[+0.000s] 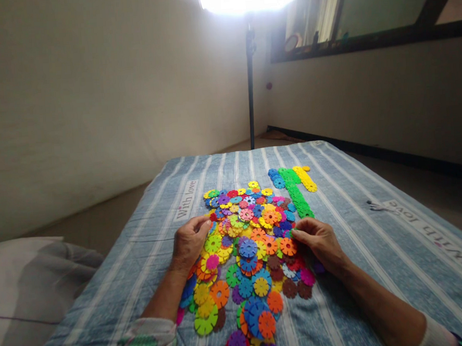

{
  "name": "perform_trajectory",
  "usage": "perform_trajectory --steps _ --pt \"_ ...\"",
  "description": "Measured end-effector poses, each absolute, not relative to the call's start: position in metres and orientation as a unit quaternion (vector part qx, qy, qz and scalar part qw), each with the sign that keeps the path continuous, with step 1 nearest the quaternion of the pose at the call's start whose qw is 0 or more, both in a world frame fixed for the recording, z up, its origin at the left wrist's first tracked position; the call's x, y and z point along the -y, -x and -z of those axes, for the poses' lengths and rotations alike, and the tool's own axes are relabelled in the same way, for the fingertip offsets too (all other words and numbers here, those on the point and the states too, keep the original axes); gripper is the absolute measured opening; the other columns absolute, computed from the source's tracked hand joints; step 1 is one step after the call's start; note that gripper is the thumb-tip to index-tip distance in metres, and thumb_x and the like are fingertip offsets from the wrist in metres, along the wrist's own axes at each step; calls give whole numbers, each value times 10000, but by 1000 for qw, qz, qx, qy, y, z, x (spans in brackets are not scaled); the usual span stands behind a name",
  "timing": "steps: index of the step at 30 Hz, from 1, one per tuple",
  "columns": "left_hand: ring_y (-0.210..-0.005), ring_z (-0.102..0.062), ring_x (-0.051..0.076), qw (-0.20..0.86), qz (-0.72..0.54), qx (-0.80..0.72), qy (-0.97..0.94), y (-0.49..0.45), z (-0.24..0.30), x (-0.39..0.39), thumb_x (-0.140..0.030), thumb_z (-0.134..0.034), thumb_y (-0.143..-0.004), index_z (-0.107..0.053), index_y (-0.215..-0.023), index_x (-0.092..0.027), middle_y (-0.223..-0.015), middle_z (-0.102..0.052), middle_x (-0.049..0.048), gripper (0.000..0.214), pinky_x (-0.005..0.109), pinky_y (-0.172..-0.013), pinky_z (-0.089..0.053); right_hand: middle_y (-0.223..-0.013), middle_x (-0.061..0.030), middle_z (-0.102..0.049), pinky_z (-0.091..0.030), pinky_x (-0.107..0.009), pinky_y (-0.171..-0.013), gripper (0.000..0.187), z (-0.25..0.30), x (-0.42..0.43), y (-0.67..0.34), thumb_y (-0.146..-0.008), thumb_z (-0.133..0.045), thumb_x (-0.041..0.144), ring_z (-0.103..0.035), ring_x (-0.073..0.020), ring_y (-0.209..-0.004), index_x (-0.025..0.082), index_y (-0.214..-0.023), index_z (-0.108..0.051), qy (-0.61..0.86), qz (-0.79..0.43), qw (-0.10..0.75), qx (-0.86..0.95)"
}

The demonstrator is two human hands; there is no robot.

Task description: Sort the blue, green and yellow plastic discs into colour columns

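Observation:
A large heap of notched plastic discs (pixel 248 247) in many colours is spread over the bed. At the heap's left edge is my left hand (pixel 191 242), thumb and forefinger pinched together beside some red and yellow discs; what lies between the fingertips is hidden. My right hand (pixel 320 239) is at the right edge, its fingers closed at the tips, where a sliver of a green disc (pixel 293 232) shows by the thumb. Beyond that hand, sorted discs lie in overlapping rows: a long green row (pixel 298 199), a yellow row (pixel 307 180) and a short blue group (pixel 276 177).
Striped blue-grey cloth (pixel 359 217) covers the bed. A dark cord (pixel 376 206) lies on its right side. A bright lamp on a black stand (pixel 251 88) rises behind the far edge. Pale fabric (pixel 30 289) is at the lower left.

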State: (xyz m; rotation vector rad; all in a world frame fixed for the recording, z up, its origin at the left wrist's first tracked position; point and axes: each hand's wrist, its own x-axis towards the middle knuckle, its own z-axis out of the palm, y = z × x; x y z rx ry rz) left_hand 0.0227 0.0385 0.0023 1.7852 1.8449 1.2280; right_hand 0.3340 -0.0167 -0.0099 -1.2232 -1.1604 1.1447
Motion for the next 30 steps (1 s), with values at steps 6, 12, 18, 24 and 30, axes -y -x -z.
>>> perform_trajectory --steps 6,12,18,24,30 --pt "-765 -681 223 154 -447 -646 -599 -25 -5 -37 -436 -573 -702 -711 -816 -169 -816 -746 42 321 298 -764 -536 -571 25 -577 -394 -233 -514 296 12 16 -335 -637 -755 425 -500 -110 -526 173 -657 -600 508 -478 526 486" --pt "-772 -676 219 178 -452 -656 -577 -25 -11 -39 -422 -589 -679 -704 -785 -166 -785 -743 35 300 285 -752 -534 -570 23 -575 -390 -235 -523 285 13 15 -336 -640 -750 408 -498 -111 -531 170 -658 -595 508 -479 524 488" --pt "-771 -675 211 182 -450 -660 -574 -23 -13 -40 -421 -603 -665 -705 -759 -169 -786 -742 30 288 284 -766 -531 -569 24 -573 -386 -231 -522 266 17 14 -337 -650 -741 391 -492 -107 -531 168 -663 -598 510 -472 525 491" --pt "-765 -678 209 179 -448 -654 -583 -25 -18 -38 -422 -598 -675 -702 -779 -167 -775 -740 24 295 273 -741 -532 -564 24 -575 -389 -235 -515 271 17 14 -336 -651 -740 402 -502 -112 -521 173 -661 -595 507 -474 525 493" --pt "-836 -681 216 180 -424 -603 -652 -41 -31 -29 -434 -576 -729 -695 -866 -152 -884 -739 58 335 304 -790 -534 -563 25 -579 -394 -233 -507 279 15 15 -336 -650 -743 409 -502 -110 -513 173 -667 -595 502 -483 526 489"
